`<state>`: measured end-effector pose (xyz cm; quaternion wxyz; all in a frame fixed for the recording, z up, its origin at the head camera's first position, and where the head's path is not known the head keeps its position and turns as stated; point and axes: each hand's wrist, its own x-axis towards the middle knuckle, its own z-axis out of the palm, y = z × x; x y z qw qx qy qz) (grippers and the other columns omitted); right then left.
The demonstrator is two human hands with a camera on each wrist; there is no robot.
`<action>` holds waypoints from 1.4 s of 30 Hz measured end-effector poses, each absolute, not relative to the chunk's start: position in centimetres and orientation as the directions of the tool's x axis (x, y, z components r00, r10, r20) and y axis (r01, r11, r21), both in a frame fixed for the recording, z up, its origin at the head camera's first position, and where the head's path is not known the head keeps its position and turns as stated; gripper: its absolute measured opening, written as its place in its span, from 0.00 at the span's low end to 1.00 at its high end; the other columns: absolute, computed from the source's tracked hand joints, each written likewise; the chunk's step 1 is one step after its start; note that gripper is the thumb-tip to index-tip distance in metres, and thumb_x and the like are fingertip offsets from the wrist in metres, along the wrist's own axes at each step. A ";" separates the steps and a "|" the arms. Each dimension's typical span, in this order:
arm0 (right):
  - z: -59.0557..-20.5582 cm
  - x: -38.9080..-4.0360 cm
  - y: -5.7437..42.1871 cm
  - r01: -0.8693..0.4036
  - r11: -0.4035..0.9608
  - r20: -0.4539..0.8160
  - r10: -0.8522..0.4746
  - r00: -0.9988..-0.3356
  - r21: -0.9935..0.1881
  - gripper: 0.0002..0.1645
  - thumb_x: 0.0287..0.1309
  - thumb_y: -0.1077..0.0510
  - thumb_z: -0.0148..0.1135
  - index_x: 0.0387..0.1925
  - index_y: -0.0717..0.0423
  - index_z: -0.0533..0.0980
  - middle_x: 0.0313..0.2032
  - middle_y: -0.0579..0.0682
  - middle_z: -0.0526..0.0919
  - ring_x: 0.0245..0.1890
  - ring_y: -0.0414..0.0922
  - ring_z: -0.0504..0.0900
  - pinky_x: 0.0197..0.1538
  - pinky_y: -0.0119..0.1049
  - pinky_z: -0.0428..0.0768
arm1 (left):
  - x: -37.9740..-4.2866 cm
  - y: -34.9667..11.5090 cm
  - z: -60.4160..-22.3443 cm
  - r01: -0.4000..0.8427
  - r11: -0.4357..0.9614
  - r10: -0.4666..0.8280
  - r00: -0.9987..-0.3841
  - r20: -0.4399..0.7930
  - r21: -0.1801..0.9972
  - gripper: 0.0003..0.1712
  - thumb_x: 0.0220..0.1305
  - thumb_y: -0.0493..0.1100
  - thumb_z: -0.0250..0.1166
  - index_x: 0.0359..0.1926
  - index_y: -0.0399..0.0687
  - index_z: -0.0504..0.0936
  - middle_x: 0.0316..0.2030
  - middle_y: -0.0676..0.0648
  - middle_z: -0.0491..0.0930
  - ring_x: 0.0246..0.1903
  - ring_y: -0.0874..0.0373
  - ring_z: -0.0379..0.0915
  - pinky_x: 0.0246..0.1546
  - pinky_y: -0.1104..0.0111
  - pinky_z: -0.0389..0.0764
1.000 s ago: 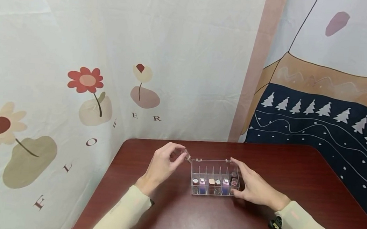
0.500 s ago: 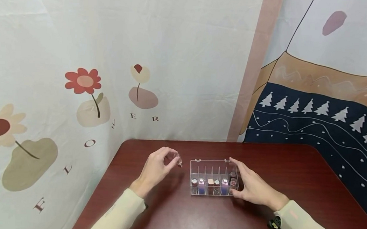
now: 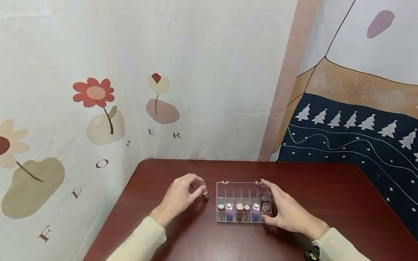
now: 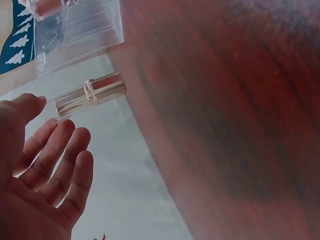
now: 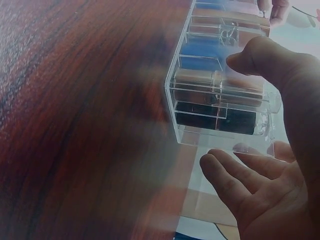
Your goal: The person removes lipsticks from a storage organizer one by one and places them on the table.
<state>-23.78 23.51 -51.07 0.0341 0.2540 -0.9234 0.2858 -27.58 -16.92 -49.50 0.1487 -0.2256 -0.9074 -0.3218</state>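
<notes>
My left hand [image 3: 180, 194] pinches a lipstick tube [image 4: 91, 93] by its clear end, between thumb and index finger. Gold shows on the tube, with a ring round its middle. In the head view the tube is low over the table, left of a clear lipstick organizer [image 3: 241, 222], mostly hidden by the fingers. Thin walls split the organizer into compartments, and several lipsticks stand along its front row, two with violet-blue bodies [image 3: 229, 214]. At the organizer's right end my right hand [image 3: 292, 211] grips it, thumb at the front and fingers at the back corner.
The dark red table [image 3: 230, 251] runs back to a pale hanging cloth [image 3: 220, 67] printed with flowers. A navy cloth with white trees [image 3: 359, 143] hangs behind the table's right side.
The left hand has moved left, away from the organizer, and down toward the table, with the lipstick tube in its fingertips. The right hand still holds the organizer in place.
</notes>
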 end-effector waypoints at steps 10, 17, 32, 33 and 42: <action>-50.9 -23.7 23.4 -0.487 0.713 0.207 -0.447 -0.870 -0.505 0.73 0.56 0.53 0.93 0.92 0.52 0.55 0.76 0.60 0.78 0.63 0.47 0.89 0.70 0.59 0.91 | -27.1 -16.4 -50.0 0.496 0.726 0.338 -0.861 0.380 0.477 0.08 0.75 0.44 0.82 0.50 0.55 0.92 0.42 0.59 0.91 0.39 0.64 0.88 0.45 0.62 0.94; -50.9 -23.8 23.3 -0.507 0.709 0.237 -0.452 -0.860 -0.490 0.73 0.55 0.55 0.93 0.91 0.54 0.56 0.77 0.60 0.78 0.61 0.45 0.89 0.69 0.57 0.91 | -26.9 -16.3 -50.0 0.496 0.735 0.342 -0.860 0.379 0.462 0.08 0.75 0.45 0.82 0.50 0.56 0.93 0.41 0.60 0.91 0.37 0.68 0.86 0.42 0.73 0.88; -50.9 -23.9 23.3 -0.501 0.711 0.238 -0.444 -0.864 -0.493 0.72 0.55 0.54 0.93 0.91 0.54 0.57 0.76 0.60 0.79 0.61 0.46 0.88 0.69 0.57 0.91 | -26.9 -16.2 -49.8 0.521 0.745 0.336 -0.833 0.439 0.417 0.17 0.74 0.46 0.83 0.59 0.49 0.92 0.46 0.54 0.92 0.41 0.60 0.92 0.45 0.65 0.92; -51.0 -23.8 23.3 -0.500 0.712 0.236 -0.443 -0.865 -0.493 0.72 0.55 0.54 0.93 0.91 0.53 0.57 0.76 0.59 0.79 0.60 0.45 0.88 0.69 0.57 0.92 | -26.9 -16.2 -49.8 0.523 0.747 0.335 -0.829 0.447 0.411 0.18 0.74 0.46 0.83 0.59 0.49 0.92 0.47 0.53 0.93 0.42 0.58 0.92 0.45 0.64 0.92; -51.2 -23.9 23.4 -0.528 0.707 0.273 -0.453 -0.849 -0.471 0.72 0.53 0.54 0.94 0.90 0.54 0.58 0.74 0.56 0.81 0.60 0.43 0.89 0.67 0.54 0.92 | -26.5 -15.6 -48.9 0.564 0.738 0.335 -0.783 0.525 0.370 0.22 0.74 0.47 0.83 0.64 0.52 0.91 0.51 0.51 0.93 0.41 0.52 0.89 0.44 0.61 0.91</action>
